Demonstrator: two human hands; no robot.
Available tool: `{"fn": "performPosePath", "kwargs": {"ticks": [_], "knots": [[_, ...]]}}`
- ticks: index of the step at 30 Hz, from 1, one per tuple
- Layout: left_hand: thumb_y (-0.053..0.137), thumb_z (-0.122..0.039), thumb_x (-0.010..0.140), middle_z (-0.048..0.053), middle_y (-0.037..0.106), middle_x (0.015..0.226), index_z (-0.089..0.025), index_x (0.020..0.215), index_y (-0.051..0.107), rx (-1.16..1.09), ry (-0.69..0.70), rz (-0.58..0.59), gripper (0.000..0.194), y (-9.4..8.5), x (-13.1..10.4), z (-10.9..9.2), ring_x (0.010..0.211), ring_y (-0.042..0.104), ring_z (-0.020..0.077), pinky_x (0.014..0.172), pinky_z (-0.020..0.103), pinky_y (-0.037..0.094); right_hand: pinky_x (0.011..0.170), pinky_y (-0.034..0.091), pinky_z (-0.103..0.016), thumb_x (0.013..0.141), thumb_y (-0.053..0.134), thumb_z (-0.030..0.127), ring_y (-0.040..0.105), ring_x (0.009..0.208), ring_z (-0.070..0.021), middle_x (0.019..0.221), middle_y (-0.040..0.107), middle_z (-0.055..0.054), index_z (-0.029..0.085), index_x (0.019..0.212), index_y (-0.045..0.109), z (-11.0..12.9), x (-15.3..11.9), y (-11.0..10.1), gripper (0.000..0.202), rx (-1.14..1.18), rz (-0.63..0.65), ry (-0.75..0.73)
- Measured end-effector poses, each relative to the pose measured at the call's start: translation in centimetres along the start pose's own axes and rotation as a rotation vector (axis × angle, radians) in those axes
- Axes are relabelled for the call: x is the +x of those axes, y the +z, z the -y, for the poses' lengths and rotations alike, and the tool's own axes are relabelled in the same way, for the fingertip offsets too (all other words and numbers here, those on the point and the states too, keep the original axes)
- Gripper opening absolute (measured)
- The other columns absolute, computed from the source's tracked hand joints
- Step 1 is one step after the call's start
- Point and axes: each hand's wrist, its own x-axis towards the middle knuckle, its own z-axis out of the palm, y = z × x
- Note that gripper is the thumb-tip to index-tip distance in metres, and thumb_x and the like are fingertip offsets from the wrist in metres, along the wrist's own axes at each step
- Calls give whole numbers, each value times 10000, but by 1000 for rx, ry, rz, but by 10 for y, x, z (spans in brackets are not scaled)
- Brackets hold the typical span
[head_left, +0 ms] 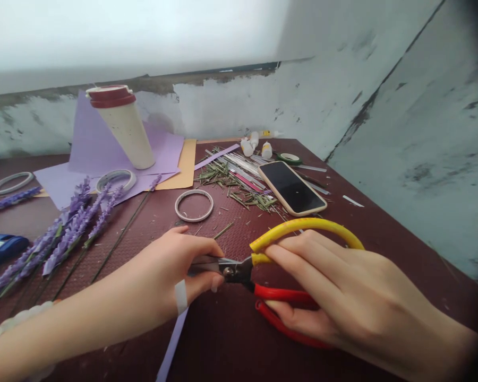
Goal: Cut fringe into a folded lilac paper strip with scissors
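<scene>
Yellow-and-red-handled scissors [284, 290] lie across the front middle, their blades pointing left. My right hand [334, 286] is closed on the handles, fingers through the yellow loop and thumb in the red one. My left hand [183, 270] is closed in a pinch around the blades near the pivot, hiding most of them. From beneath it a narrow purple paper strip [173, 342] hangs toward the lower edge; its upper end is hidden. A short piece of white tape [180, 297] is stuck on my left hand near the thumb.
Purple paper flower stems [69, 228] lie left. Behind stand a lidded cup [125, 132], purple sheets [167, 148] and tape rolls [194, 206]. A phone [292, 188] rests beside green clippings [215, 175] and small glue bottles [266, 150]. A wall [402, 132] borders the table.
</scene>
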Motion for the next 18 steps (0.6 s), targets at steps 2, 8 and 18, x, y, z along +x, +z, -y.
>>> {"fn": "performPosePath", "kwargs": {"ticks": [2, 8, 18], "knots": [[716, -127, 963, -50, 868, 801, -295, 884, 805, 16, 3, -16, 206, -1, 0, -4, 683, 820, 189, 728, 274, 656, 675, 681, -365, 1154, 477, 128, 850, 808, -274, 891, 863, -129, 53, 1174, 766, 0, 0, -1, 299, 13, 2, 0], [747, -140, 911, -46, 806, 727, -294, 822, 780, 102, -18, 23, 180, 0, 1, -6, 678, 790, 204, 658, 269, 612, 619, 667, -384, 1141, 478, 113, 834, 760, -285, 861, 847, -142, 19, 1140, 755, 2, 2, 0, 292, 34, -3, -10], [793, -204, 914, -34, 796, 724, -285, 774, 697, 160, -41, 10, 188, 4, 4, -10, 688, 776, 217, 716, 310, 625, 676, 699, -389, 1103, 554, 125, 834, 816, -293, 897, 851, -135, 42, 1179, 774, 3, 0, 0, 247, 51, 12, -6]]}}
